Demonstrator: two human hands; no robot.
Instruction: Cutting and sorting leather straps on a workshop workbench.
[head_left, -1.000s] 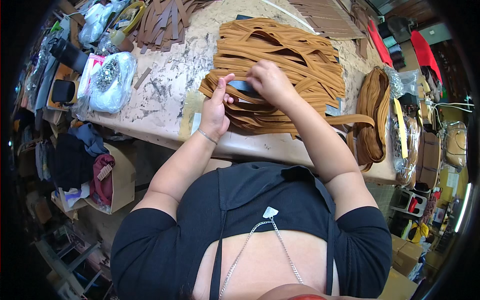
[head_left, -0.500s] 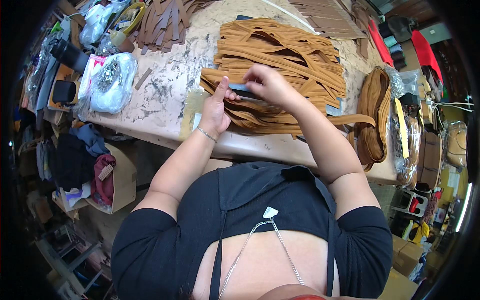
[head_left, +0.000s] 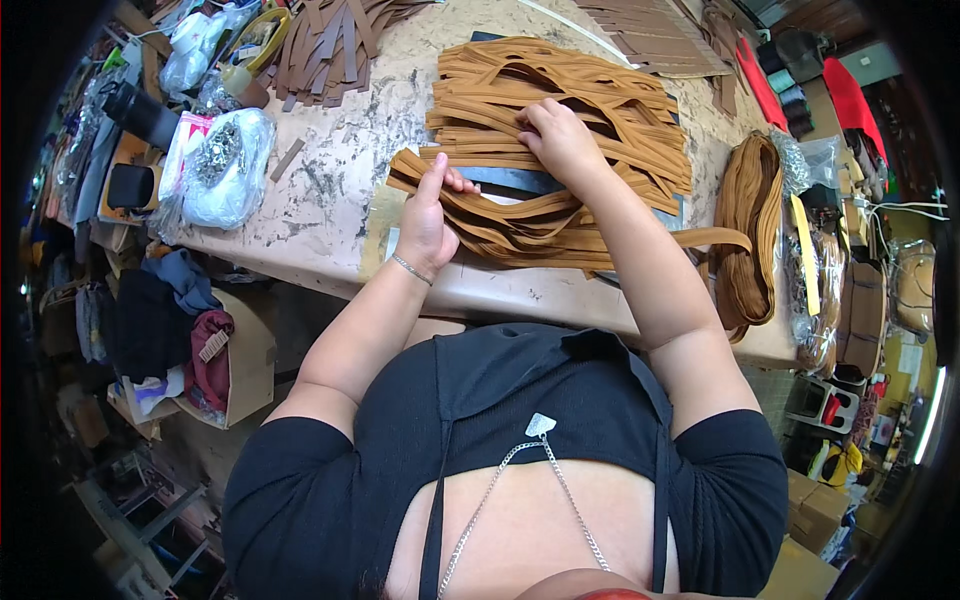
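Note:
Many long tan zipper tapes (head_left: 560, 90) lie side by side in a wide stack on the worktable, over a dark bluish board (head_left: 510, 180) that shows through a gap. At the near left of the stack, my left hand (head_left: 432, 220) is closed round the ends of a bunch of tapes (head_left: 520, 225), thumb up. That bunch sags in a curve toward the table's front edge. My right hand (head_left: 560, 140) is bent over the middle of the stack, fingertips pinched together at the tapes. Whether a tape is between them is hidden.
A folded coil of the same tan tape (head_left: 750, 235) stands at the table's right end, one length running toward the stack. Brown strips (head_left: 325, 50) are heaped at the far left. A plastic-wrapped white bundle (head_left: 228, 170) and a black bottle (head_left: 135, 110) stand at left.
My right hand has moved away from my left, up and slightly right onto the stack. The gap over the dark board is more exposed. My left hand has stayed nearly in place.

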